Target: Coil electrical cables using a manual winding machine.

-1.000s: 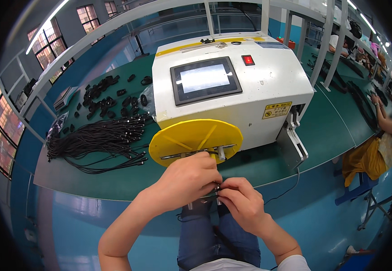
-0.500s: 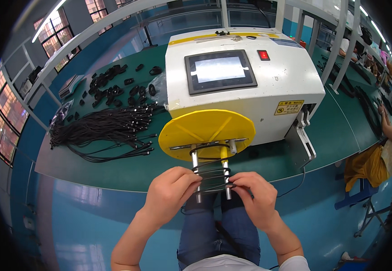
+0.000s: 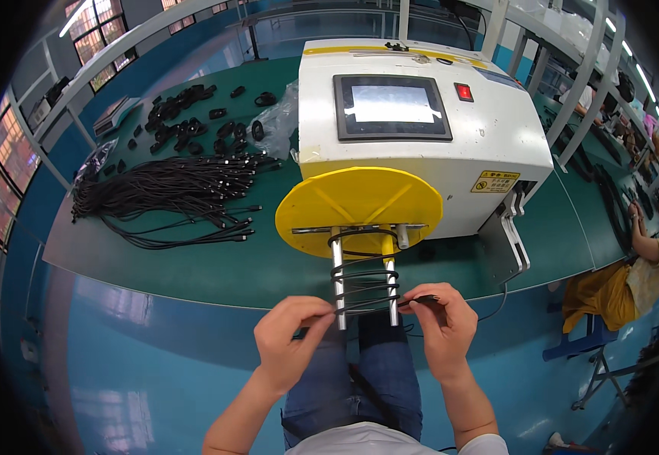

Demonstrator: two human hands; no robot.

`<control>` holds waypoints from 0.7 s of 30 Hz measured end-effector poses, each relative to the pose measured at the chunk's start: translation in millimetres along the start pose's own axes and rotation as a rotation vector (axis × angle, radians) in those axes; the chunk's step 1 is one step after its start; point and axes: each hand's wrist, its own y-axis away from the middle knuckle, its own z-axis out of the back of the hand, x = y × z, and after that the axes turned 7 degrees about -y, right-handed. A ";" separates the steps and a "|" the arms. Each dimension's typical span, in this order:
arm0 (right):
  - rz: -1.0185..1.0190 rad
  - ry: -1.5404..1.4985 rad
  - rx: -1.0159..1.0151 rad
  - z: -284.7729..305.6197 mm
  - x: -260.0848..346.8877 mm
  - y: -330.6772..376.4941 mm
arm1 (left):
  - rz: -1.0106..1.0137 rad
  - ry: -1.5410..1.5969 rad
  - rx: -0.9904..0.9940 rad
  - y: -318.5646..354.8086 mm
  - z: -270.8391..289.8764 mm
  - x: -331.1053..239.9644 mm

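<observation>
A black cable (image 3: 364, 287) is wound in several spaced loops around two metal rods that stick out toward me from a yellow round disc (image 3: 322, 201). The disc sits on the front of a white winding machine (image 3: 451, 159). My left hand (image 3: 288, 334) pinches the cable beside the left rod, near its free end. On the other side, my right hand (image 3: 442, 326) is closed on the cable's end, whose dark tip pokes out past the fingers. Between my hands the cable runs across both rods.
A bundle of black cables (image 3: 170, 193) lies on the green table (image 3: 170, 273) to the left, with small black parts (image 3: 182, 106) behind it and a clear plastic bag (image 3: 278, 121) beside the machine. At far right, a person in yellow (image 3: 602, 292) sits at the table.
My right hand has moved slightly right, drawing the cable end out past the right rod. My left hand has shifted a little lower. The whole view has also shifted slightly.
</observation>
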 end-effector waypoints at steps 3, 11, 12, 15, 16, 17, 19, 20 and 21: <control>-0.085 -0.071 -0.046 -2.1 -0.4 2.4 | -0.049 -0.114 0.050 1.8 -0.2 -2.0; -0.314 -0.333 -0.171 -7.0 -8.7 7.0 | 0.001 -0.034 0.048 2.2 -4.1 6.7; -0.310 -0.366 -0.195 -8.8 -8.6 9.1 | -0.011 -0.015 0.064 2.8 -1.8 10.0; -0.303 -0.421 -0.216 -9.2 -10.8 15.8 | 0.107 0.145 0.036 -3.5 -3.6 12.1; -0.302 -0.440 -0.216 -8.3 -12.3 17.6 | 0.239 0.288 -0.006 -8.4 -6.0 12.1; -0.302 -0.459 -0.216 -8.0 -13.1 17.9 | 0.372 0.432 -0.048 -13.3 -7.2 12.7; -0.301 -0.457 -0.215 -7.7 -13.0 16.5 | 0.349 0.391 0.021 -24.0 -8.6 17.6; -0.303 -0.453 -0.217 -7.4 -12.8 15.9 | 0.329 0.351 0.092 -28.9 -9.5 20.2; -0.305 -0.450 -0.218 -7.5 -12.5 15.4 | 0.310 0.309 0.162 -31.6 -9.7 21.6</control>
